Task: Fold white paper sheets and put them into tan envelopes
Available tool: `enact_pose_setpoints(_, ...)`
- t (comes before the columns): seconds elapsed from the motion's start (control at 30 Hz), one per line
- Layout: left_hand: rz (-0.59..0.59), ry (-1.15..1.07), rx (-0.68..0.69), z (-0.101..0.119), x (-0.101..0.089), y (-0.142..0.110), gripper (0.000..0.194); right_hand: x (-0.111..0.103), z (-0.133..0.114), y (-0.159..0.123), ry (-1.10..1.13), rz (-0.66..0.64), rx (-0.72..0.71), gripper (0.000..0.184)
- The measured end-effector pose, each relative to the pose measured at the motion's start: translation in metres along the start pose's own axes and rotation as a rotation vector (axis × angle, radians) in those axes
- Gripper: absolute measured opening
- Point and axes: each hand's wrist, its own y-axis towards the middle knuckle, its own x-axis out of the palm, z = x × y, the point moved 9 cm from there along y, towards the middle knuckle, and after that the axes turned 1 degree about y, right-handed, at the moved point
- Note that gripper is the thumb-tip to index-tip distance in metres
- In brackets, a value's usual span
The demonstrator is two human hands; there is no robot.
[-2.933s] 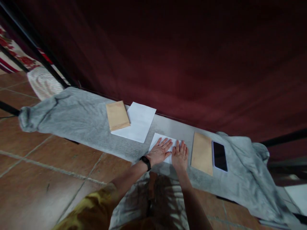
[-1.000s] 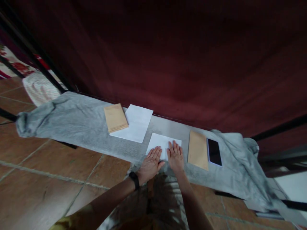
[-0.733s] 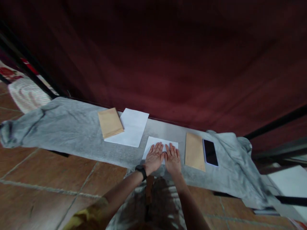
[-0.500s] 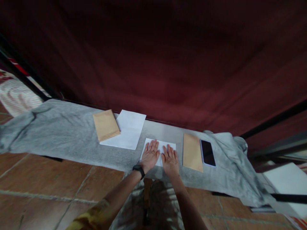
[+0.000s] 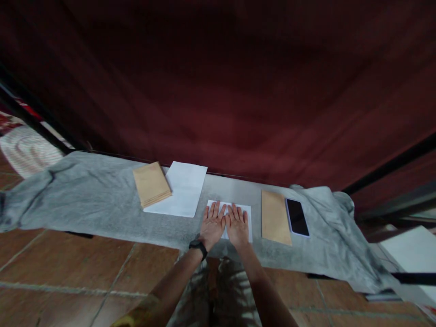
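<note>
1. Left hand [image 5: 211, 227] and right hand [image 5: 237, 227] lie flat, fingers slightly spread, on a small white paper [image 5: 250, 222] on fuzzy grey cloth [image 5: 102, 195].
2. Stacked brown paper rectangles [image 5: 151, 183] overlap a larger white sheet [image 5: 185, 188].
3. A flat brown rectangle [image 5: 275, 217] lies beside a glossy phone [image 5: 297, 217].

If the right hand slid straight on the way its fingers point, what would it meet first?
Probably the dark red hanging fabric: the right hand would leave the small white rectangular paper and cross grey cloth before it. The exact gap is hard to judge.
</note>
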Motion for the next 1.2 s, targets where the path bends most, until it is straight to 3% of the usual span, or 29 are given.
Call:
enact_pose_setpoints(0.5,0.141,-0.026,-0.178,-0.026,-0.005,-0.007,0.066,-0.016,0.035,-0.025,-0.087,0.248,0.081,0.056)
enact_pose_setpoints(0.8,0.175,0.002,-0.168,-0.032,-0.013,-0.017,0.065,-0.022,0.049,-0.044,-0.064,0.268,0.147,0.060)
enact_pose_setpoints(0.97,0.223,-0.009,-0.079,-0.011,-0.017,-0.017,0.062,-0.023,0.049,-0.043,-0.056,0.273,0.173,0.060)
enact_pose_setpoints(1.1,0.133,-0.029,0.092,0.023,-0.006,-0.005,0.058,-0.025,0.048,-0.044,-0.044,0.299,0.165,0.060)
enact_pose_setpoints(1.2,0.064,-0.025,0.124,0.029,0.001,0.004,0.055,-0.026,0.048,-0.045,-0.029,0.311,0.163,0.060)
